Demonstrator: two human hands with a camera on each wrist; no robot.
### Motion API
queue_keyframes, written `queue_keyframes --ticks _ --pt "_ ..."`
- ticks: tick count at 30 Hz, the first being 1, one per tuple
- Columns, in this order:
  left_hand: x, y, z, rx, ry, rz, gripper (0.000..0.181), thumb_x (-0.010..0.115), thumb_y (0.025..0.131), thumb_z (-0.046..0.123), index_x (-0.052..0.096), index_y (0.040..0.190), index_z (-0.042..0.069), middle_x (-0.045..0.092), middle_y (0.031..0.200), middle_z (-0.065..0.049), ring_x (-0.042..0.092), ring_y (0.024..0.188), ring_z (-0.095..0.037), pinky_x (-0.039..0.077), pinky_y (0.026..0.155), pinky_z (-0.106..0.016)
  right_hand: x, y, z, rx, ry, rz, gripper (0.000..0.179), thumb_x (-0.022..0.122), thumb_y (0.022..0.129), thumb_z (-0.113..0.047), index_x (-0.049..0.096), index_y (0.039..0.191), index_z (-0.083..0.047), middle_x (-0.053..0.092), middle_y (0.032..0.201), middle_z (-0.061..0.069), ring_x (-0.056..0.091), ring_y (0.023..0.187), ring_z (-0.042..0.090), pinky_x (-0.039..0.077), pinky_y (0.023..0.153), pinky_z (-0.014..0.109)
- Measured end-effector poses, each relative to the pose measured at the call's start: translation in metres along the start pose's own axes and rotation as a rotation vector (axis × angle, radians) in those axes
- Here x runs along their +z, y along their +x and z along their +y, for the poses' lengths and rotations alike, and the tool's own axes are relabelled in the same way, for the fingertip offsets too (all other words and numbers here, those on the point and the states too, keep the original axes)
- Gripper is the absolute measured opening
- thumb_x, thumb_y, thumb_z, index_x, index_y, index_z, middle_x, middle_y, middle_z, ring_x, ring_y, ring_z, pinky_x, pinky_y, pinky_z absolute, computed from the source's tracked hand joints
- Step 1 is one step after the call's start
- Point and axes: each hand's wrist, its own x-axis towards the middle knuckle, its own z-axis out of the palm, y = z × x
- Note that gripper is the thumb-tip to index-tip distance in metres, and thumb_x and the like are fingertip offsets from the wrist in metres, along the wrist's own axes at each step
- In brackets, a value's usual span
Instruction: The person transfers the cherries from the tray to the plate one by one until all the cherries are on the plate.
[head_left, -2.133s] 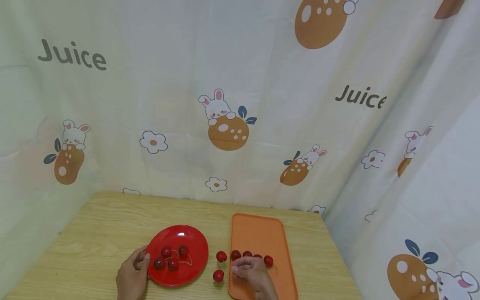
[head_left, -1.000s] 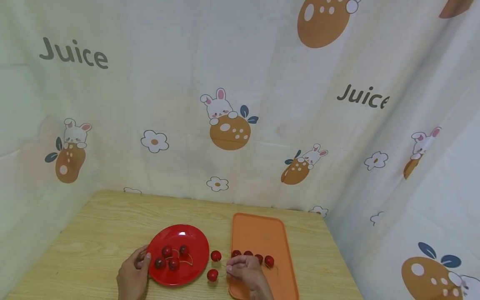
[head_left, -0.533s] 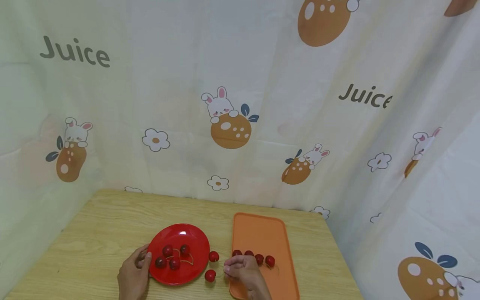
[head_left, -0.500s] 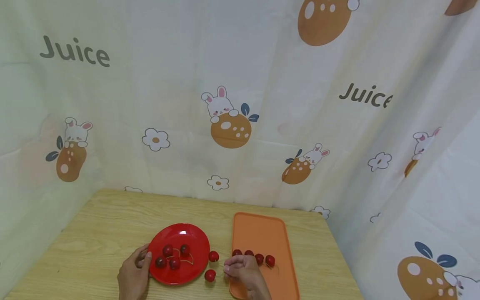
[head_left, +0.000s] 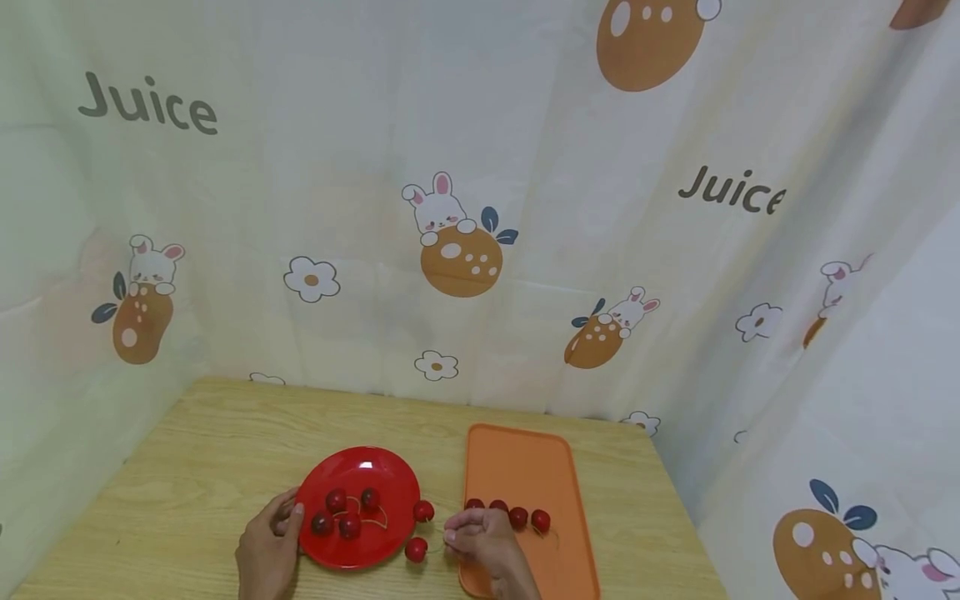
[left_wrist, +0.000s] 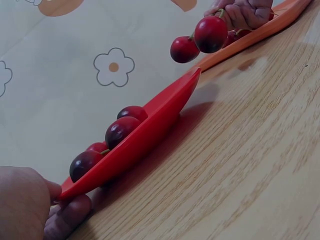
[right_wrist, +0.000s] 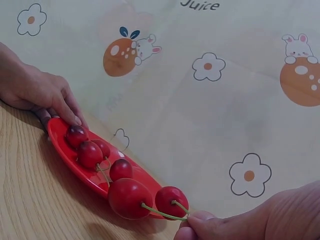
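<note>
My left hand (head_left: 266, 546) grips the left rim of a red plate (head_left: 393, 487), thumb on top and fingers below, as the left wrist view shows. Several dark red cherries (head_left: 349, 525) with joined stems lie on the plate. By their green stems (right_wrist: 162, 212), my right hand (head_left: 491, 542) pinches a pair of cherries between thumb and fingertips. This pair hangs off the table at the plate's right rim: one cherry (head_left: 423, 511) is farther back, the other cherry (head_left: 416, 550) nearer. Whether either touches the rim is hard to tell.
To the right of the plate lies an orange tray (head_left: 517, 458), with several more cherries (head_left: 540, 522) in a row on it, partly behind my right hand. The wooden table (head_left: 247, 433) ends at a printed curtain (head_left: 345, 208) behind and at the sides.
My right hand has carried the pair of cherries leftward from the tray's left edge to the plate's right rim. The left hand keeps its hold on the plate.
</note>
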Motion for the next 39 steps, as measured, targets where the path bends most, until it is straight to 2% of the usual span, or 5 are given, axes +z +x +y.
queue_keyframes --ticks 8,18,26,30,39 --pt "-0.001 0.001 0.000 -0.013 -0.001 -0.015 0.040 0.064 0.109 0.018 0.066 0.147 0.004 0.077 0.129 -0.025 0.071 0.083 -0.014 0.045 0.079 -0.032 0.004 0.000 -0.002 0.013 0.031 -0.006 0.006 0.076 0.096 0.006 0.079 0.099 0.002 0.078 0.080 -0.001 0.075 0.074 0.009 0.063 0.077 0.026" --pt "0.000 0.002 0.000 -0.032 -0.005 -0.026 0.041 0.061 0.110 0.018 0.064 0.148 0.004 0.076 0.130 -0.027 0.070 0.084 -0.015 0.046 0.076 -0.030 0.008 0.002 -0.003 -0.011 -0.007 -0.003 0.007 0.075 0.096 0.006 0.079 0.102 0.005 0.078 0.079 -0.002 0.076 0.074 0.010 0.064 0.077 0.029" --pt "-0.003 0.002 0.001 -0.050 -0.011 -0.046 0.041 0.061 0.110 0.018 0.064 0.148 0.003 0.076 0.130 -0.028 0.072 0.084 -0.015 0.049 0.075 -0.029 0.011 0.002 -0.005 -0.021 0.021 -0.002 0.006 0.076 0.096 0.006 0.078 0.100 0.003 0.078 0.080 0.000 0.076 0.075 0.010 0.063 0.078 0.029" --pt "-0.003 0.003 0.001 -0.049 -0.002 -0.048 0.041 0.062 0.110 0.019 0.065 0.148 0.004 0.077 0.129 -0.027 0.073 0.084 -0.014 0.048 0.079 -0.031 0.014 0.002 -0.006 -0.027 0.033 -0.006 0.007 0.075 0.097 0.007 0.078 0.097 0.000 0.078 0.080 0.000 0.076 0.074 0.010 0.064 0.078 0.029" --pt "-0.003 0.003 0.001 -0.023 -0.002 -0.033 0.040 0.064 0.109 0.019 0.067 0.145 0.004 0.078 0.125 -0.026 0.072 0.081 -0.012 0.047 0.077 -0.031 0.019 0.003 -0.009 -0.043 0.027 -0.002 0.005 0.076 0.097 0.007 0.077 0.101 0.007 0.078 0.081 0.001 0.075 0.074 0.011 0.064 0.079 0.029"
